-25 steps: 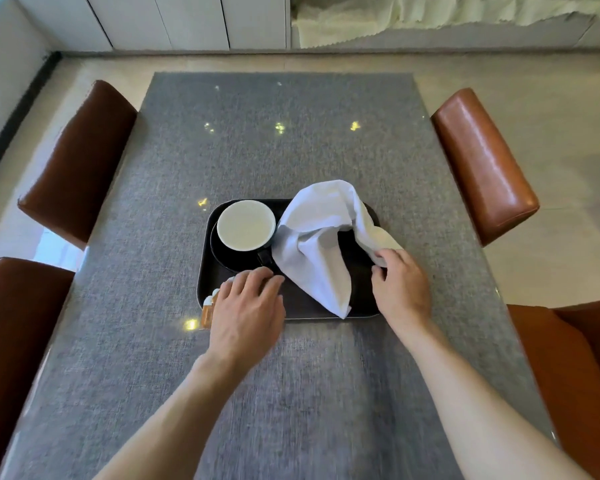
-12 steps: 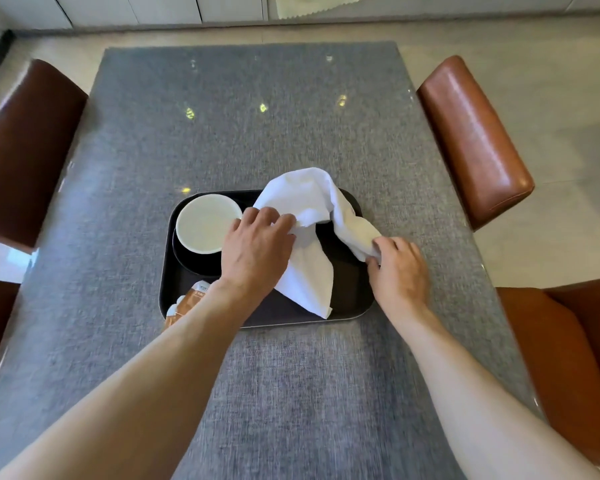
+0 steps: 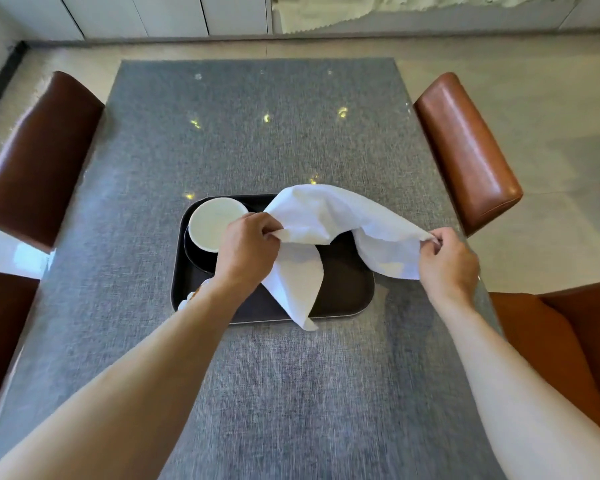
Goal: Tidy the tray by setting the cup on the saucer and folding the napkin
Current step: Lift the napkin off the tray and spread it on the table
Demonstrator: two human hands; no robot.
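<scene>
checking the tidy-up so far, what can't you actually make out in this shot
Head view only:
- Packet at the tray's near left corner: mostly behind the left forearm, contents unreadable.
- Saucer: partly covered by the cup and left hand.
- Tray floor under the lifted napkin: hidden.
- Right hand: fingertips buried in cloth.

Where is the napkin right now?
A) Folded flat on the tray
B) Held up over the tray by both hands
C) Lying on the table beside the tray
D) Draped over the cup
B: the left hand and right hand each pinch an edge of the napkin, lifted above the tray.
</scene>
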